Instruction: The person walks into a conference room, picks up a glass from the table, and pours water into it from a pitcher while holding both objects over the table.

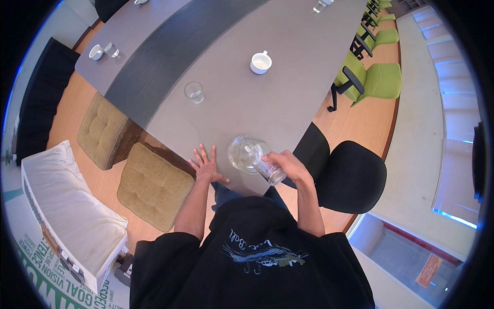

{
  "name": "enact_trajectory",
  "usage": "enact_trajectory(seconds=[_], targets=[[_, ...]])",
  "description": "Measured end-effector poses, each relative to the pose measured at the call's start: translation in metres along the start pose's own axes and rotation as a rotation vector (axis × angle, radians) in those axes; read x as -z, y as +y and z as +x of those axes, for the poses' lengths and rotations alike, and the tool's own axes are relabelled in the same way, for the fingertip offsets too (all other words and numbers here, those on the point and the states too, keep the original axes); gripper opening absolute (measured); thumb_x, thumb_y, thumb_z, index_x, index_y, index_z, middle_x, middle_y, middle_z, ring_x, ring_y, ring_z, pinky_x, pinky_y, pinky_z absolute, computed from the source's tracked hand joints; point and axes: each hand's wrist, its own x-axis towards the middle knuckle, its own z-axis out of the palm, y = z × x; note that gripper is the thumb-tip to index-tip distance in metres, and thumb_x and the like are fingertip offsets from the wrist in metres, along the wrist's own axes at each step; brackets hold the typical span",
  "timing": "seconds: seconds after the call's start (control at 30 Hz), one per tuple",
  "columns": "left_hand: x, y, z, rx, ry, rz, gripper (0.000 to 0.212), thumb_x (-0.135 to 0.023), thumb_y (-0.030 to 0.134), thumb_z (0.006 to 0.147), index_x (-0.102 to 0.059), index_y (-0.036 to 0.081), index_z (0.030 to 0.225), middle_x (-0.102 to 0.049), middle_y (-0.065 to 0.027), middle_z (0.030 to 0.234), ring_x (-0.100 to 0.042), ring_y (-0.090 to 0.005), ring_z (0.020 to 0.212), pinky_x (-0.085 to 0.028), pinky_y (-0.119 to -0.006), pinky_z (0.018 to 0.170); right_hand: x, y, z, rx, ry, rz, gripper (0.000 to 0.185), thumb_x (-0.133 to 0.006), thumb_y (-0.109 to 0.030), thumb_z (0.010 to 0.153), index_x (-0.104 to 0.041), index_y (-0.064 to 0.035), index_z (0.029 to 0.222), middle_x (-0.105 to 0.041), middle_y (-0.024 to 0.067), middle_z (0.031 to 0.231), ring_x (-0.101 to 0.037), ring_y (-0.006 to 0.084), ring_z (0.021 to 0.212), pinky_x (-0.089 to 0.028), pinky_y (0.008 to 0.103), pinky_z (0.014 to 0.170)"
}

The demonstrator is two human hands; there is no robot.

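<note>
My right hand (290, 165) grips a clear drinking glass (271, 172). The glass is tilted, its thick base toward me and its other end over a round clear glass vessel (236, 155). Whether liquid is running between the two cannot be made out. That vessel stands on the grey table (297, 92) near its close edge. To its left, my left hand (207, 168) rests at the table edge with fingers spread, holding nothing. Farther in stand another clear glass (194, 92) and a white cup (261, 63) with its handle pointing away.
At the far left are a white cup (96, 52) and a glass (112, 50); another glass (319, 6) stands far right. Tufted tan stools (154, 185) flank the table's left end. A black chair (353, 177) and green chairs (383, 81) line the right.
</note>
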Motion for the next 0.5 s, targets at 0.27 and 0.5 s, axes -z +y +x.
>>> enact_trajectory(seconds=[0.27,0.5], targets=[[0.002,0.002,0.001,0.006,-0.010,-0.013,0.156,-0.088,0.063,0.040,0.016,0.026,0.151,0.033,-0.0211,0.151,0.029,-0.0441,0.138,0.006,-0.069,0.107,0.022,0.035,0.023,0.016,-0.286,0.432,0.055,-0.056,-0.044,0.081,-0.066,0.0093,0.088,-0.063,0.0088,0.065,-0.055,0.0144,0.055,-0.042,0.0278,0.052],[0.002,0.003,0.004,0.012,-0.003,-0.011,0.152,-0.088,0.059,0.042,0.011,0.025,0.153,0.028,-0.0231,0.152,0.023,-0.0455,0.140,0.003,-0.070,0.108,0.055,0.046,0.065,0.155,0.007,0.834,0.044,-0.064,-0.037,0.082,-0.064,0.0034,0.099,-0.066,0.0103,0.085,-0.060,0.0188,0.071,-0.048,0.0324,0.068]])
